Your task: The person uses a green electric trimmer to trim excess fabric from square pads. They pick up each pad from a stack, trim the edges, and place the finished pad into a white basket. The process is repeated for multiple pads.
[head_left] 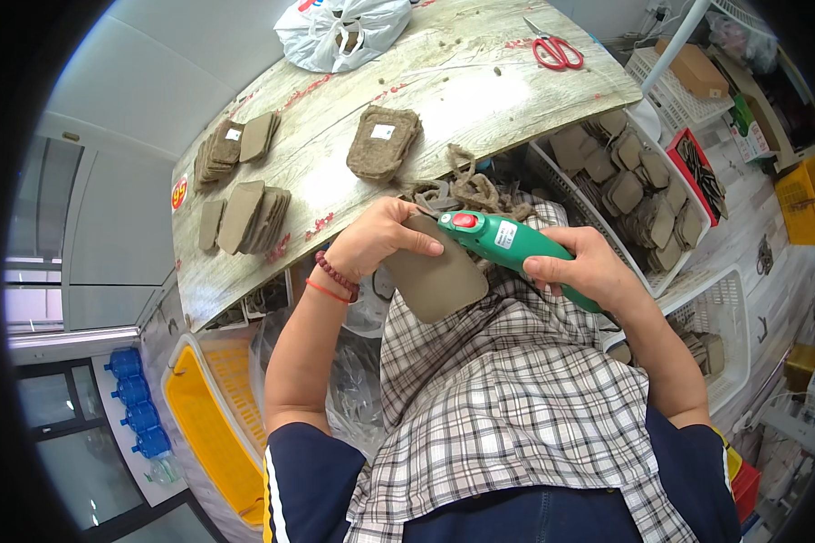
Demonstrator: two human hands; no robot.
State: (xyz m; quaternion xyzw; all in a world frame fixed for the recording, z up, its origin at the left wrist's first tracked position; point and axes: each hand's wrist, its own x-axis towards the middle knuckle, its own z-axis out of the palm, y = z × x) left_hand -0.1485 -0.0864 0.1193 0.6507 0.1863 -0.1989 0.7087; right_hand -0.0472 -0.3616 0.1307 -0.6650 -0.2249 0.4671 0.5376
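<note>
My left hand point(385, 237) grips the upper end of a flat grey-brown pad point(439, 282) with rounded corners, thumb on top. Its lower end hangs over my lap. In my right hand point(589, 264) is a green handheld power tool point(516, 242) with a red switch, my fingers wrapped round its body. The tool's front end meets the pad's upper right edge, close to my left fingertips; its very tip is hard to make out. Thin brown offcut strips point(480, 192) lie curled just beyond the tool, at the table's near edge.
The wood-patterned table point(326, 217) bears a fuzzy pad stack point(383, 143), more pads point(255, 217) at left, red-handled scissors point(557, 52) and a white plastic bag point(342, 34). A white crate point(666, 235) full of pads stands at right, a yellow basket point(210, 434) at lower left.
</note>
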